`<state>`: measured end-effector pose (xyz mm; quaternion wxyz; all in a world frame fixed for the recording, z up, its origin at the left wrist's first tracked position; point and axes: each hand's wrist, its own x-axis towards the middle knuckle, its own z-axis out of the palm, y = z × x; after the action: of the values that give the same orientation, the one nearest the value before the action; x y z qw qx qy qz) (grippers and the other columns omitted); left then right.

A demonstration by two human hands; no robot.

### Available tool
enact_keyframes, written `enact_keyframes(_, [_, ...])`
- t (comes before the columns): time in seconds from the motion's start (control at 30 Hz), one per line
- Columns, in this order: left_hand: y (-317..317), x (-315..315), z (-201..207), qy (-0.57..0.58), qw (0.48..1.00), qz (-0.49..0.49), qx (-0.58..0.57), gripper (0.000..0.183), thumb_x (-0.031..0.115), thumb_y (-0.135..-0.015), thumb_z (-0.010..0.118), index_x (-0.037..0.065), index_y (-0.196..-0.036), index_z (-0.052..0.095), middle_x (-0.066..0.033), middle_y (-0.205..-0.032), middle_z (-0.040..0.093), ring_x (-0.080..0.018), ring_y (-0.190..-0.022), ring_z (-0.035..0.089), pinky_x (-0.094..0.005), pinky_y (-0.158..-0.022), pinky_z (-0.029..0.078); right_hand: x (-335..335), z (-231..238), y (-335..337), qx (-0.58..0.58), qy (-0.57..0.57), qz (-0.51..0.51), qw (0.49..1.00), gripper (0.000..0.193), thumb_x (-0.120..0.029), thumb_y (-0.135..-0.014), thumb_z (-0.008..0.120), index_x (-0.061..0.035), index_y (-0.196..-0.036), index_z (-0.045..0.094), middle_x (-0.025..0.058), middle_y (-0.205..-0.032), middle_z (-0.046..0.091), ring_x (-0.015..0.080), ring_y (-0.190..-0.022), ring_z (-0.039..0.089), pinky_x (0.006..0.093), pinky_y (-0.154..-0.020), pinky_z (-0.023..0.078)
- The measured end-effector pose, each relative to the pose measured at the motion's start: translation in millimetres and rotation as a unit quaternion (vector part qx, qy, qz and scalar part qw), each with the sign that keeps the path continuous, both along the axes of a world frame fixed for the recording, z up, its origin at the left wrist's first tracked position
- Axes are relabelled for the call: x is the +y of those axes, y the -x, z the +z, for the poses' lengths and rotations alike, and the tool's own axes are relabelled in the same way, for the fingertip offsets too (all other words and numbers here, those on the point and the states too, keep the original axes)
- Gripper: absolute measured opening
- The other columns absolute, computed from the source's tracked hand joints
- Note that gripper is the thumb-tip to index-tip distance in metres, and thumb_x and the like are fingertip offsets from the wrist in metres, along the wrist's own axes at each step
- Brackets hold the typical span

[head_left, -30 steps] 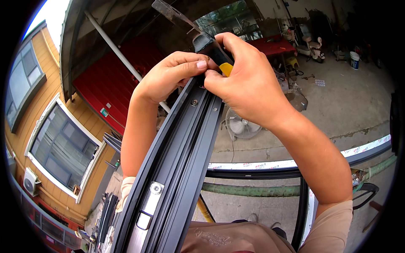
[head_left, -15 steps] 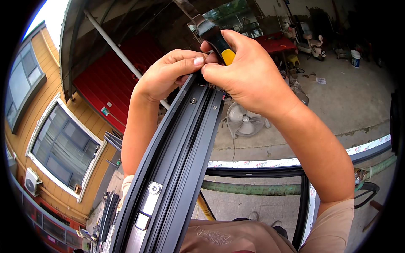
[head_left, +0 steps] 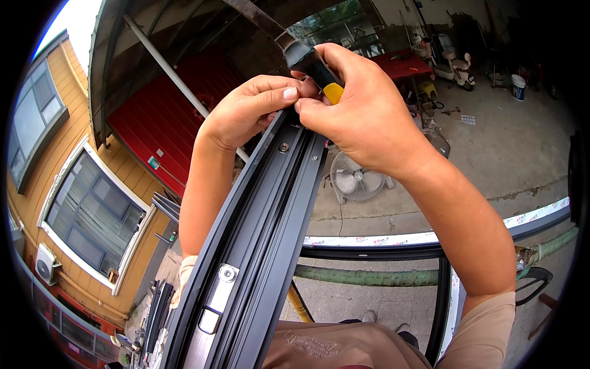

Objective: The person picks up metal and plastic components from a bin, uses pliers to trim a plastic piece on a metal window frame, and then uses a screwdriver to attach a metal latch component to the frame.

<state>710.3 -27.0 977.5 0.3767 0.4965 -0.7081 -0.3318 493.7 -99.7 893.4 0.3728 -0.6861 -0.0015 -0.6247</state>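
- L hand (head_left: pixel 249 111): thumb & index close tog. at far end of bar (head_left: pixel 246 246); can't tell what, if anything, they pinch. Other fingers curled, partly hidden.
- R hand (head_left: pixel 369 111): fingers curled round tool (head_left: pixel 301 56), black/yellow grip, metal shank pointing up-left, beyond fingertips of both hands. R thumb bent in at bar end, tip just beside L thumb; can't tell if they touch.
- Bar: dark grey, grooved, runs from under fingers back twd the body. Screw (head_left: pixel 283 147) just below L fingers; bolt (head_left: pixel 228 273) well below.
- Vs 0.5 s ago: tool sits lower & leans more left over L fingers, close to its tilt 1 s ago; L thumb a touch lower. Bar approx. same.
- Fan (head_left: pixel 358 178): on floor below R fingers.
- Red table (head_left: pixel 402 64): right of R fingers, in bkgd.
- Green pipe (head_left: pixel 369 277): well below R fingers.
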Motion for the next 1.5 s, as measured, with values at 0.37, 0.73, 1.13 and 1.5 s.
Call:
enact_keyframes(0.37, [-4.6,-8.8,-2.3,0.030,0.995,-0.067,-0.060,0.038,0.040,-0.108,0.069,0.004,-0.108,0.082,0.0005,-0.090,0.077,-0.0002,-0.061,0.048,-0.0194,-0.054,0.034,-17.2,-49.2,59.6,0.096,0.063,-0.237,0.965,0.040,-0.005,-0.085,0.079,0.0004,-0.124,0.075,0.0204,-0.108,0.077,0.0377,-0.099,0.076,0.0433,-0.088,0.058])
enact_keyframes(0.73, [-3.5,-12.2,-2.3,-0.002,0.998,-0.058,-0.028,0.035,0.038,-0.105,0.072,0.004,-0.112,0.079,0.0024,-0.089,0.073,-0.0010,-0.066,0.053,-0.0191,-0.055,0.035,-14.9,-51.9,69.4,0.094,0.096,-0.263,0.955,0.047,-0.001,-0.078,0.080,-0.0003,-0.125,0.077,0.0194,-0.105,0.075,0.0421,-0.097,0.073,0.0474,-0.087,0.059])
enact_keyframes(1.13, [-3.6,-9.1,-4.5,-0.024,0.997,-0.074,-0.006,0.038,0.038,-0.108,0.071,0.001,-0.117,0.077,-0.0019,-0.098,0.076,-0.0017,-0.069,0.057,-0.0184,-0.059,0.041,-15.6,-53.6,67.9,0.151,0.110,-0.280,0.942,0.045,0.000,-0.080,0.080,-0.0006,-0.125,0.078,0.0198,-0.104,0.074,0.0423,-0.097,0.073,0.0480,-0.088,0.059])
enact_keyframes(1.5, [-6.7,-11.0,-5.5,-0.027,0.998,-0.060,0.004,0.039,0.039,-0.108,0.071,0.001,-0.117,0.078,-0.0007,-0.095,0.076,-0.0009,-0.068,0.056,-0.0187,-0.058,0.038,-14.8,-50.8,64.1,0.125,0.076,-0.258,0.955,0.046,0.001,-0.079,0.078,-0.0008,-0.125,0.078,0.0196,-0.102,0.074,0.0421,-0.097,0.073,0.0487,-0.089,0.059])
